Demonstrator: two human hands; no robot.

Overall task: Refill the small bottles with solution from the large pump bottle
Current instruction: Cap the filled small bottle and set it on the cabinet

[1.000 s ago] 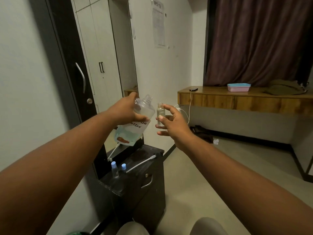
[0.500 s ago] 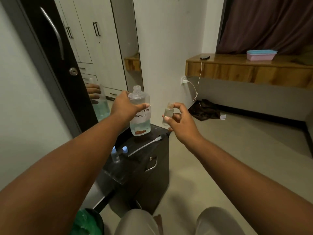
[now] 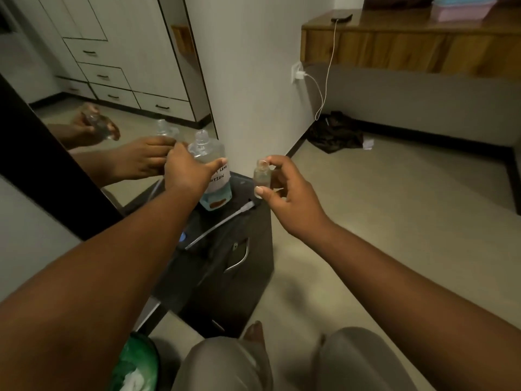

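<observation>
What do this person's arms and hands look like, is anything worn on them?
Both forearms are bare, with no sleeves in sight. The left hand and right hand wear no gloves, and I see no rings, watch or bracelet. The right thumbnail looks short and unpainted. Light grey trousers cover the knees.

large bottle (image 3: 210, 162) on cabinet (image 3: 225, 249), small bottle (image 3: 261, 176) right
</observation>
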